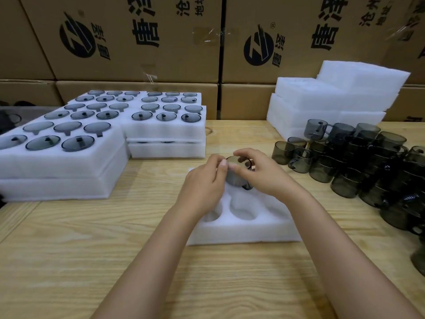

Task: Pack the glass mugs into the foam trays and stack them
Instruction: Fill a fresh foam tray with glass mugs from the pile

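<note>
The main risk, as I judge it, is the glass mug (236, 174) going into its pocket crooked. Both hands are gripping it near the rim from opposite sides, the left hand (202, 180) pinching the left edge and the right hand (259, 173) arching over the top. If the handle is missing its slot, the glass could be jamming against the foam, tearing it or tipping out onto the wooden table (92, 238). Fingertips slipping on smooth glass could be sending it toward the crowded loose mugs (356, 162) on the right. The mug is hovering over, or partly sitting in, a far pocket of the white foam tray (241, 231); I cannot tell which. It is looking smoky grey, see-through, short and cylindrical, its round rim facing up and a dark handle showing low on its right.
</note>
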Demonstrator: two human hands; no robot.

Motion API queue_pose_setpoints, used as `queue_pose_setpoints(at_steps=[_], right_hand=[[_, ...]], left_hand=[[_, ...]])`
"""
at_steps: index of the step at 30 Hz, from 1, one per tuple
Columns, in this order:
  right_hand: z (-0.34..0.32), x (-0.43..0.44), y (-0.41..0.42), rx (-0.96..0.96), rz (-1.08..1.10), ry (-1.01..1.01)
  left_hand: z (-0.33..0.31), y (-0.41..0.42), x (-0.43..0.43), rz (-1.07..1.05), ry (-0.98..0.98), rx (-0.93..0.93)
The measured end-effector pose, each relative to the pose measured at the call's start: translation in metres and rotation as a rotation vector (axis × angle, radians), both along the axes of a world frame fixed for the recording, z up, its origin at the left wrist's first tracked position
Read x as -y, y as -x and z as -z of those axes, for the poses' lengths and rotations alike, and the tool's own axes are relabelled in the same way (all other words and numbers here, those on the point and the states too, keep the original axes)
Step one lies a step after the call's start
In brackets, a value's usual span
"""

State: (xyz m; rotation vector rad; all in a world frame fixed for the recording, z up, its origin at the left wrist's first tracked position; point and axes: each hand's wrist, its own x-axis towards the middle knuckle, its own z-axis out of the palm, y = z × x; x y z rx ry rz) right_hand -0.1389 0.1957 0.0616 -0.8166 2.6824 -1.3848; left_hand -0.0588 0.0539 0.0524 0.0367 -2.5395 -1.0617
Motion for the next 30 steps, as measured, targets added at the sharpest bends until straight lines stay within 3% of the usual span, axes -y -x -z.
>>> queue_pose_setpoints(at_steps=[3, 5, 7, 11, 18, 21, 25, 30], right_hand=[[-0.01, 0.005, 0.01, 0.082, 0.049, 0.037], [-0.013, 0.011, 0.016, 0.124, -0.004, -0.059], [-0.015, 0.016, 0.021, 0.156, -0.07, -0.141], [-0.02, 0.013, 0.029, 0.18, -0.153, -0.179], [-0.019, 0.007, 0.04, 0.087, -0.267, -0.314], [-0.016, 0.008, 0.04, 0.056, -0.284, -0.387], [0.002, 0.007, 0.036, 0.23, -0.324, -0.278], [0.011, 0.009, 0.042, -0.006, -0.224, -0.701]], left_hand=[[-0.012, 0.019, -0.007, -0.071, 0.096, 0.08], [-0.014, 0.033, -0.014, -0.108, 0.245, 0.16], [-0.012, 0.041, -0.024, -0.156, 0.276, 0.206], [-0.005, 0.046, -0.037, -0.317, 0.31, 0.189], [0.009, 0.044, -0.046, -0.361, 0.509, 0.109], [0.013, 0.043, -0.046, -0.359, 0.494, 0.151], [0.014, 0.04, -0.043, -0.294, 0.456, 0.325], [0.008, 0.043, -0.036, -0.177, 0.423, 0.476]])
